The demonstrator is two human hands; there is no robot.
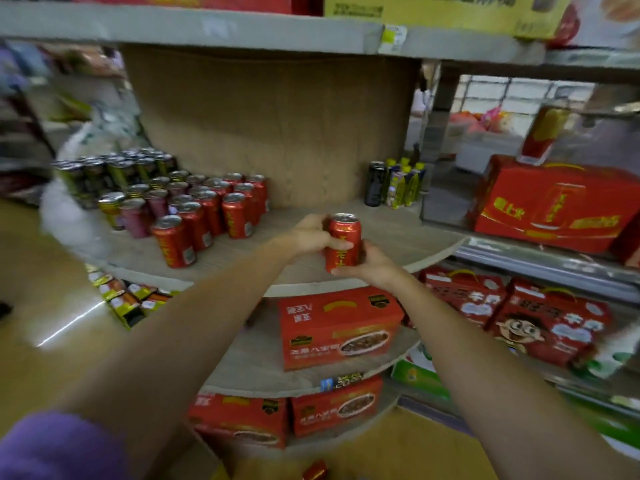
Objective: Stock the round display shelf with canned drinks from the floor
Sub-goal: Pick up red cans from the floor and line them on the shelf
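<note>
The round display shelf (398, 233) stood partly stocked, red cans (207, 216) grouped at its left. You held one red can (343, 242) upright above its front edge, your left hand (311, 235) wrapping its side, your right hand (372, 265) cupping its base. Full, rigid, likely slick: grip mid-body.

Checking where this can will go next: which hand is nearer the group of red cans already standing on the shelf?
Left. The left hand grips the held red can on the side facing the red cans; the right hand holds its far, lower side.
</note>
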